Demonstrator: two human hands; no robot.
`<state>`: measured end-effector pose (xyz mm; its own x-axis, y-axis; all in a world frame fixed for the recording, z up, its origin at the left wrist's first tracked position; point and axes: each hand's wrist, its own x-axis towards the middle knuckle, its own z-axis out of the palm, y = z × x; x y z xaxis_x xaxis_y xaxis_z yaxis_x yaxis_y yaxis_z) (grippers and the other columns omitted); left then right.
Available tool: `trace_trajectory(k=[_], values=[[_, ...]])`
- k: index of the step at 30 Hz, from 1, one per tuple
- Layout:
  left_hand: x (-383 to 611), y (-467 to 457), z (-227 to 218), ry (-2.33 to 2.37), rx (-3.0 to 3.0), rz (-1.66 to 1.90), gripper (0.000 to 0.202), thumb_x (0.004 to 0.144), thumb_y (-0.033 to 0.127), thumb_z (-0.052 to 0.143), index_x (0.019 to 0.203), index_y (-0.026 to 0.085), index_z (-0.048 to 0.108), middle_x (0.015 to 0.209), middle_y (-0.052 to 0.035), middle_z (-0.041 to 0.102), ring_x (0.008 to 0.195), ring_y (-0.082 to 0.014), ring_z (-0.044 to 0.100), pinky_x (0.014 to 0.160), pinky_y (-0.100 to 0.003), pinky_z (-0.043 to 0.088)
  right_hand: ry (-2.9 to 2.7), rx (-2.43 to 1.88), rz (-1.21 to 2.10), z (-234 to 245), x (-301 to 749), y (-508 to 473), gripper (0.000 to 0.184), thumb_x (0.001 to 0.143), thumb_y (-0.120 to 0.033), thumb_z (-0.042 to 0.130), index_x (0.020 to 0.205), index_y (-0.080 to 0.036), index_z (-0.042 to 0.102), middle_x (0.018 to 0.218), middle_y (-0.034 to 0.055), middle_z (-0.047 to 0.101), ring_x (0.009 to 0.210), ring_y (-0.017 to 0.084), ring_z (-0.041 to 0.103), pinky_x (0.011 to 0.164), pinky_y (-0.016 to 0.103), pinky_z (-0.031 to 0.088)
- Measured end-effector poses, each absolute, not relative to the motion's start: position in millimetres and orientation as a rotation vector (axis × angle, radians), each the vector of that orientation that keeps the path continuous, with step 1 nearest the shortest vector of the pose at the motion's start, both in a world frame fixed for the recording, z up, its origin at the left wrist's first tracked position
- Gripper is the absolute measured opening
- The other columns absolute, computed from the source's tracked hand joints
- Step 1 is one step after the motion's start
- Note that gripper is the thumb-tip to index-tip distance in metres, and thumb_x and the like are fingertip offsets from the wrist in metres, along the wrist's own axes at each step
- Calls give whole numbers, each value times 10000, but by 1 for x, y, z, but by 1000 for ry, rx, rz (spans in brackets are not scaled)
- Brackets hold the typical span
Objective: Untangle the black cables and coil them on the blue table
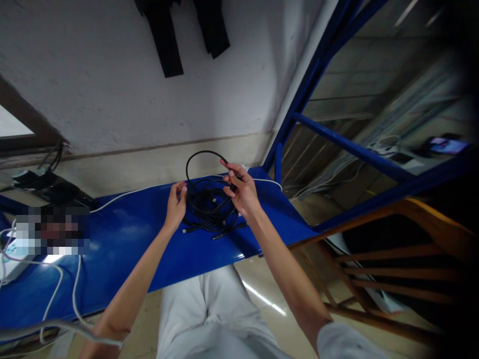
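A loop of black cable arches up between my two hands. My right hand is closed on one side of this loop, its fingers bent and partly apart. Closed as well, my left hand pinches the loop's other side near its fingertips. Between and below the hands lies a tangled pile of black cables on the blue table. Several cable ends with plugs poke out at its front, one of them a dark connector.
White cords and a white power strip occupy the table's left end, beside a black object. A white cord runs along the wall side. To the right stand a blue metal frame and a wooden chair.
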<state>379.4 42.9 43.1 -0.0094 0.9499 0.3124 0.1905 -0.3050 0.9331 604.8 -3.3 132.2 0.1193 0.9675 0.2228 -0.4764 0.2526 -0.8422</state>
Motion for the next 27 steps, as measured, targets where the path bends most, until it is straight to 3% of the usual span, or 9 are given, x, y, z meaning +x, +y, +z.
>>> trace_trajectory(k=[2,6,10,14,17,22,27], values=[[380,43,37,1179,1444,1325,576,1013,656,591,1378,213,636,1405,-158,692,1299,-260,667,1106,-398,520,-915,-682,1191,137,604,-3,253,897,-362,784,1130,-290,716,1523,32,649,912,151,681,405,165,393],[390,48,34,1071,1311,1206,565,1009,612,605,1361,173,660,1177,-130,764,1060,-217,733,927,-331,575,-932,-662,1178,133,600,3,270,917,-395,786,1153,-288,709,1522,39,647,956,153,706,483,178,514],[397,55,36,1107,1278,1268,507,1004,562,610,1282,146,692,955,-75,733,848,-164,699,762,-265,534,-952,-731,1090,109,599,16,352,906,-499,807,1154,-274,697,1458,49,664,1103,182,732,780,264,674],[395,57,43,1098,1255,1291,533,1014,594,590,1271,137,686,852,-49,703,753,-148,671,722,-261,520,-956,-921,883,80,617,23,445,917,-634,749,1145,-262,662,1347,73,676,1258,239,697,1043,408,640],[390,56,53,1086,1253,1299,571,1015,634,586,1316,157,673,935,-76,741,821,-165,712,772,-280,554,-1046,-1053,787,60,640,16,442,950,-626,702,1187,-256,654,1362,103,679,1291,264,679,1083,447,609],[393,59,73,876,1218,1306,513,984,594,689,1305,193,704,1322,-162,733,1221,-257,720,1007,-398,596,-1239,-1267,698,27,666,-10,489,976,-605,652,1270,-217,607,1314,164,725,1154,293,732,1049,528,593],[410,68,96,654,1160,1332,534,972,562,732,1347,184,685,1269,-178,761,1249,-298,724,1115,-519,554,-1413,-1446,500,23,662,-31,595,999,-642,616,1364,-173,626,1432,216,677,1356,368,629,1200,578,445]])
